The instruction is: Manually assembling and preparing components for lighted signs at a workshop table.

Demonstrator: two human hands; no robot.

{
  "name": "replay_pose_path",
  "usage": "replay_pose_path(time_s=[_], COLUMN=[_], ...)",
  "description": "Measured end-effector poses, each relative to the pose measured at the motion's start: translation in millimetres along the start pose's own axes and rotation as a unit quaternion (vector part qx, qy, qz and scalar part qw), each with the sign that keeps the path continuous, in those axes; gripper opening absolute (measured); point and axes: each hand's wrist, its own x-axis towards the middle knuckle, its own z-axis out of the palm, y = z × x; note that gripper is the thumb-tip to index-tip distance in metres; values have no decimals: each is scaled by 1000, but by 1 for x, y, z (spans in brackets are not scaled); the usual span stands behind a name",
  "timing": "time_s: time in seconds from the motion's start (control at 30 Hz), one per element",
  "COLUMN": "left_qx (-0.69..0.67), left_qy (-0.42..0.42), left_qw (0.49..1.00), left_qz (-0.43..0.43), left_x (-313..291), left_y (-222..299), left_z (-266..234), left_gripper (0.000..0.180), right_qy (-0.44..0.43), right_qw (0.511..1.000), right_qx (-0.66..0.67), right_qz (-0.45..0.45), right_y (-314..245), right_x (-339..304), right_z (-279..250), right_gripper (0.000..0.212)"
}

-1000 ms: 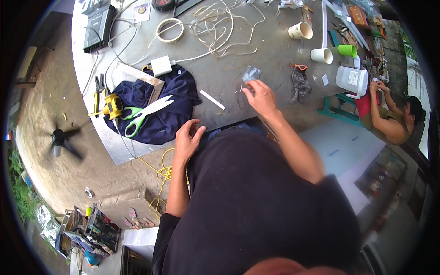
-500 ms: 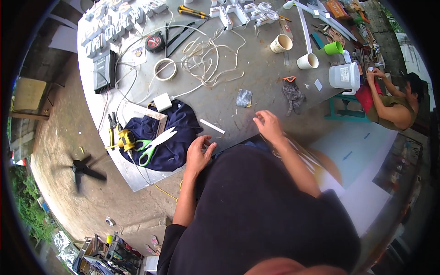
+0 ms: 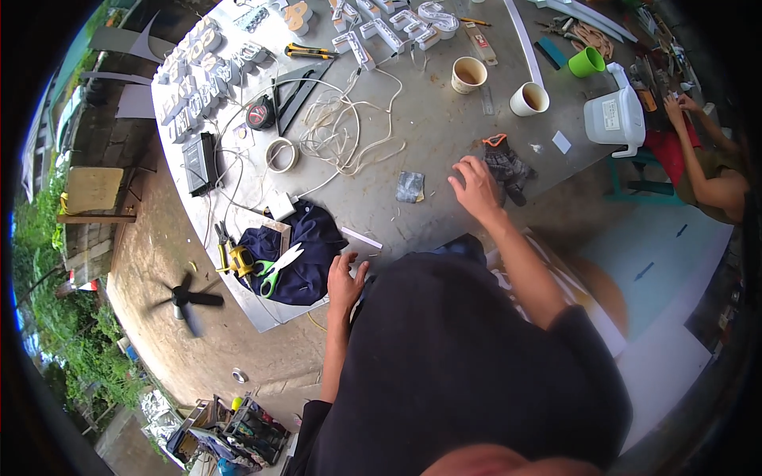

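My left hand (image 3: 346, 282) lies flat on the grey table (image 3: 432, 127) near its front edge, fingers apart, holding nothing, beside a dark blue cloth (image 3: 305, 250) and a short white strip (image 3: 362, 237). My right hand (image 3: 475, 187) hovers open over the table, fingers spread, right next to a grey work glove with an orange cuff (image 3: 506, 165). A small clear plastic bag (image 3: 410, 187) lies to its left. Green-handled scissors (image 3: 275, 263) and a yellow tape measure (image 3: 240, 259) rest on the cloth.
Tangled white cable (image 3: 343, 131), a tape roll (image 3: 280, 154), two paper cups (image 3: 468, 74), a green cup (image 3: 586, 61), a white jug (image 3: 613, 117) and white channel letters (image 3: 389, 28) lie farther back. Another person (image 3: 706, 170) sits at right. A floor fan (image 3: 189, 298) spins at left.
The view has shifted, showing more of the table's far side. My right hand moved off the plastic bag toward the glove at right. My left hand stays at the table edge.
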Motion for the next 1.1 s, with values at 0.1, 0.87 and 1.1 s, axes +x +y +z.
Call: replay_pose_path(time_s=[0.1, 0.87, 1.1], left_qx=[21, 162, 127], left_qy=[18, -60, -79], left_qw=[999, 982, 981], left_qz=[-16, -78, -122], left_x=[-5, -17, -12], left_y=[-1, -11, -6], left_z=[7, 38, 35], left_gripper=[36, 83, 81], right_qy=[-25, -127, -108], right_qw=[1000, 985, 986], right_qx=[-12, -102, -105], right_qz=[-7, -49, -77], right_y=[6, 25, 25], right_x=[13, 19, 23], right_z=[-3, 8, 4], right_gripper=[29, 56, 56])
